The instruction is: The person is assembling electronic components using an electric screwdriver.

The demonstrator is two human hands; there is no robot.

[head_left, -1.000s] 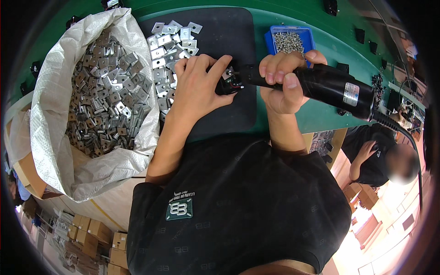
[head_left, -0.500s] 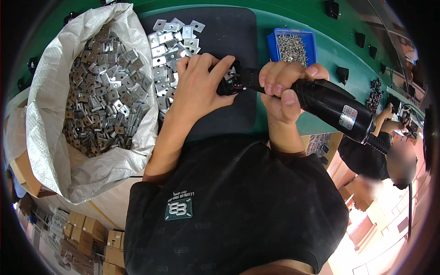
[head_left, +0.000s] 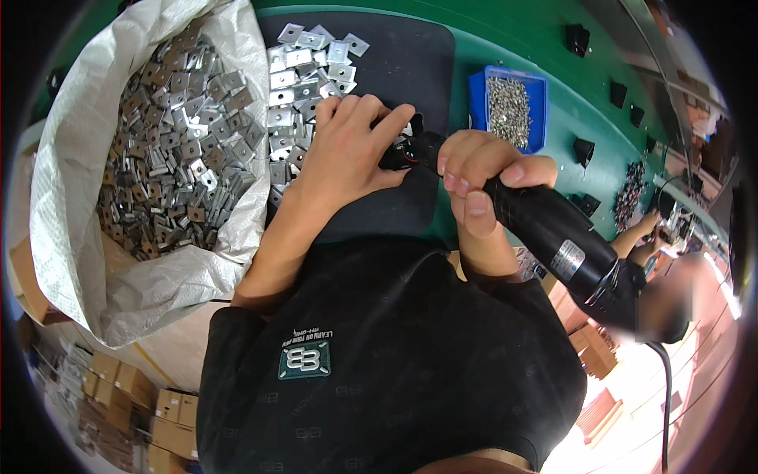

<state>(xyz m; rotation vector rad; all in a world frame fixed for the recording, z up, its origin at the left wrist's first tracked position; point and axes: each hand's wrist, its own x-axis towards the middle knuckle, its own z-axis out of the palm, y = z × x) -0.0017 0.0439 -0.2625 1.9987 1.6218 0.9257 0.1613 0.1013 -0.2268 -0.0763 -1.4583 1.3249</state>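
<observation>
My left hand [head_left: 347, 154] is closed around a small black plastic part [head_left: 399, 152] that has a bit of red wire showing; the fingers hide much of it. My right hand [head_left: 488, 178] grips a black power screwdriver [head_left: 541, 229] near its front end. Its nose points left and meets the black part, so the tip cannot be made out. Just past my left hand, flat metal plates with holes [head_left: 300, 75] lie in a loose pile on a dark mat [head_left: 399, 63].
An open white woven sack [head_left: 67, 197] full of similar plates stands at the left. Beyond my right hand sits a blue bin [head_left: 542, 110] of small screws. Black parts [head_left: 583, 150] dot the green table [head_left: 521, 43]. Another person's hands [head_left: 643, 237] work at far right.
The screwdriver's rear end has swung downward and toward me, with my right hand lowering slightly. My left hand keeps its hold on the black part. The whole view has shifted a little.
</observation>
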